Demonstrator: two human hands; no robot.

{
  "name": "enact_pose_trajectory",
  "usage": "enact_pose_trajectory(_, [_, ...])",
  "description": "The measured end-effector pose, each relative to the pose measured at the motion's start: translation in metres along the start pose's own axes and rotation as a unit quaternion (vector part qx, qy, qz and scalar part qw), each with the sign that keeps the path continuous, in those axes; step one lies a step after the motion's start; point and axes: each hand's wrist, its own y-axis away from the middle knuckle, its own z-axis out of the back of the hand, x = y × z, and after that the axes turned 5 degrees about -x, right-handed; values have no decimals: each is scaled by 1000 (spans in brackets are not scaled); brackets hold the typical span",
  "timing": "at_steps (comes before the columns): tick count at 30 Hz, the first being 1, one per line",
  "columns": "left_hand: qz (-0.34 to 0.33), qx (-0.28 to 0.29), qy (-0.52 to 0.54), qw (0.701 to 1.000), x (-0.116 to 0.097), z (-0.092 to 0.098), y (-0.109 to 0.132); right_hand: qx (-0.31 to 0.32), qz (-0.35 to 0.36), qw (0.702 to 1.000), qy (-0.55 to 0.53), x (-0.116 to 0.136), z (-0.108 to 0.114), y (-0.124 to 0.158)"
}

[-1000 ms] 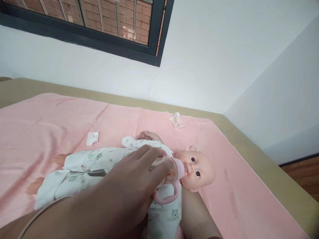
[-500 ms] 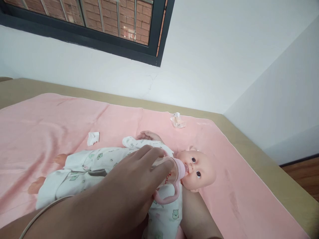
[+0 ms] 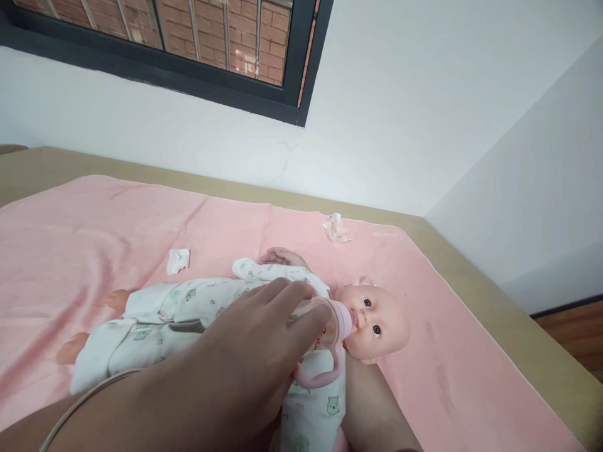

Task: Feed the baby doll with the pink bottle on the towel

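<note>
A baby doll in a white printed suit lies on its back, head to the right. My left hand wraps round a clear baby bottle with a pink collar and pink handles. The bottle is tilted sideways, its teat at the doll's mouth. My right forearm passes beneath the doll's neck and shoulders. Beyond the doll's far sleeve my right hand shows in part, fingers loosely stretched to the left, not visibly gripping; its palm is mostly hidden.
A pink cloth covers the pale wooden surface under the doll. A folded white tissue and a crumpled wrapper lie on the far side. Behind are a white wall and a dark-framed window.
The whole view has shifted very slightly. Both hands, the bottle and the doll keep their places, with the teat still at the mouth.
</note>
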Motion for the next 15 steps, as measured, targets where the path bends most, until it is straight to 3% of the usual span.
enact_pose_trajectory(4, [0,-3,7,1000,-1,0,0,89,-147,978,121,-2,0,0])
enact_pose_trajectory(6, [4,-5,8,1000,0,0,1,154,-182,960,148,-1,1,-1])
enact_pose_trajectory(8, [7,0,7,1000,0,-1,1,163,-195,954,156,0,2,-1])
enact_pose_trajectory(10, [12,8,8,1000,0,-1,1,86,-184,969,139,-1,1,-1])
enact_pose_trajectory(12, [17,11,10,1000,0,-1,1,-97,-145,980,96,-2,-2,1])
enact_pose_trajectory(14, [19,10,11,1000,0,-1,1,-276,-69,958,33,-3,-5,4])
enact_pose_trajectory(15, [19,10,11,1000,0,-2,1,-325,-37,945,5,-4,-6,5])
